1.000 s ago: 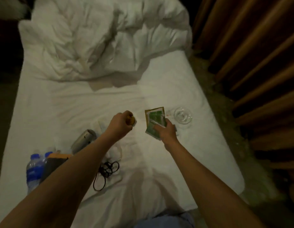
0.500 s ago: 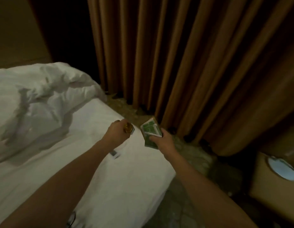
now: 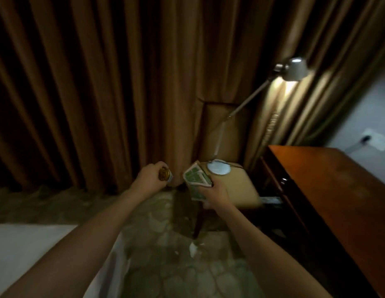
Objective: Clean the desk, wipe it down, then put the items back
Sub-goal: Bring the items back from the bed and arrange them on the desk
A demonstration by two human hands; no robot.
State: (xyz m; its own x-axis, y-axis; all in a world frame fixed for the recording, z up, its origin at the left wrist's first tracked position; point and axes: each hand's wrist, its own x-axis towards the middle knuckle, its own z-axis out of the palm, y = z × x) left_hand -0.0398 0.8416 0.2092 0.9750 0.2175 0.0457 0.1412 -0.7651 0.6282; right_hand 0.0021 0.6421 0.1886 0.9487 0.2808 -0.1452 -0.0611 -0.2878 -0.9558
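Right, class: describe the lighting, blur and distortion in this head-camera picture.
Head view: dim overall; the desk lamp throws a bright patch on the curtain. Wide-angle bending bows the curtain folds and the wooden desk. Motion blur softens the green packets in the right hand and the gold-capped item in the left hand.

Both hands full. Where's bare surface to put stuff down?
Reddish-brown wooden desk top, right of the tan cushioned chair, shows bare. The chair seat is crowded: the silver desk lamp's round base sits there. Left hand grips something gold; right hand holds green packets.
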